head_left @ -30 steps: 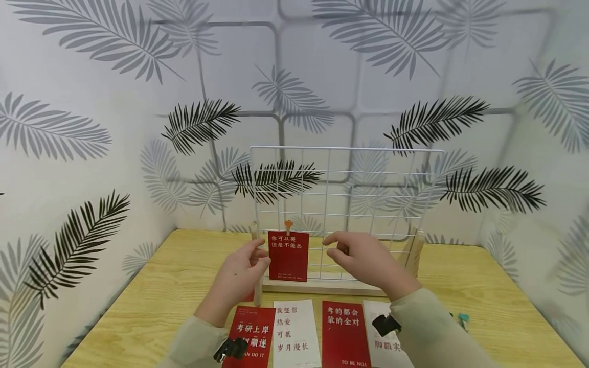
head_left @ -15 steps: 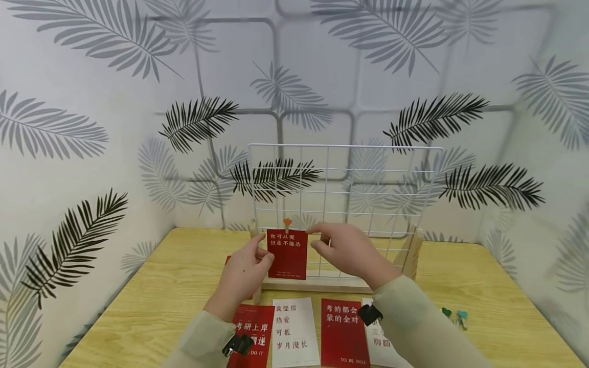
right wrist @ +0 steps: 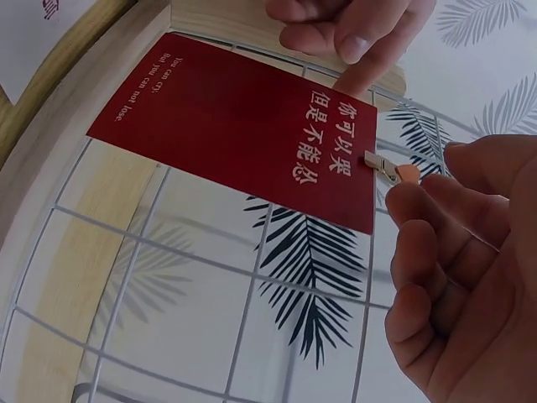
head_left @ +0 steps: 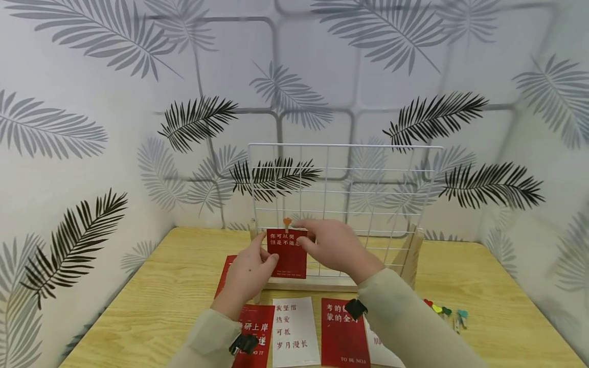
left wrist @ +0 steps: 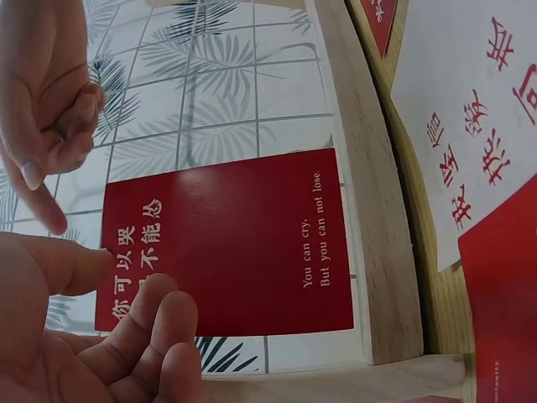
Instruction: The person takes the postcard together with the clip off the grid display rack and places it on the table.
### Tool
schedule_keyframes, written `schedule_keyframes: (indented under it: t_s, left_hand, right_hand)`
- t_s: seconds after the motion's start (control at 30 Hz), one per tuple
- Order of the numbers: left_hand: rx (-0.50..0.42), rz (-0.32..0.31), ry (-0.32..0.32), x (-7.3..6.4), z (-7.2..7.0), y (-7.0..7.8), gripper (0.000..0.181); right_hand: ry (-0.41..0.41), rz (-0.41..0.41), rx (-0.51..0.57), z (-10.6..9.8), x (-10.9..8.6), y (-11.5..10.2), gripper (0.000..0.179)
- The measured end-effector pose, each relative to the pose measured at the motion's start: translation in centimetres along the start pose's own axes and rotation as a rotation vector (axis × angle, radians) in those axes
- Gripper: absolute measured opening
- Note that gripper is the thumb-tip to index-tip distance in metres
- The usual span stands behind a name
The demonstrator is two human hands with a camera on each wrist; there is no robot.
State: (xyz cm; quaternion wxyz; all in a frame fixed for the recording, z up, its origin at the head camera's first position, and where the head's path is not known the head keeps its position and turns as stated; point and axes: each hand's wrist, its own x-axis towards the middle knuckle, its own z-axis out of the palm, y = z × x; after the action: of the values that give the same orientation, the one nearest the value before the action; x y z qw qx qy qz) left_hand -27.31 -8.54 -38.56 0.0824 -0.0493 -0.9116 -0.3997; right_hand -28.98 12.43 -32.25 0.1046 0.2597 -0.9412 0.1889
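Observation:
A red card (head_left: 289, 260) with white lettering hangs on a white wire grid rack (head_left: 349, 147). A small clothespin (head_left: 287, 223) with an orange decoration grips its top edge; its pale jaws show in the right wrist view. My left hand (head_left: 250, 271) is at the card's left edge, fingers loosely bent and one fingertip appearing to touch the card (left wrist: 243, 243). My right hand (head_left: 336, 248) reaches over the card's upper right corner. In the right wrist view its loosely curled fingers (right wrist: 415, 252) are close beside the clothespin (right wrist: 384, 168), not visibly pinching it.
In front of the rack lie a white card (head_left: 296, 332), a red card (head_left: 342, 342) and another red card (head_left: 257, 327), partly under my left sleeve. More cards are partly hidden. Several colourful clips (head_left: 461, 314) lie on the wooden table (head_left: 138, 306) to the right.
My right hand has moved left from open grid to the card's upper right corner, beside the clothespin. The left hand has shifted slightly right. The hanging card and its clip keep their place.

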Motion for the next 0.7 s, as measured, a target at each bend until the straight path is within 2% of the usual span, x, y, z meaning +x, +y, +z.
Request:
schedule_keyframes:
  t_s: [0.4, 0.7]
  left_hand:
    - [0.062, -0.031, 0.022, 0.2, 0.4, -0.1, 0.063]
    - [0.118, -0.023, 0.025, -0.2, 0.5, 0.2, 0.064]
  right_hand:
    - [-0.003, -0.012, -0.096, 0.5, 1.6, -1.5, 0.043]
    - [-0.003, 0.009, -0.195, 0.9, 2.4, -2.0, 0.042]
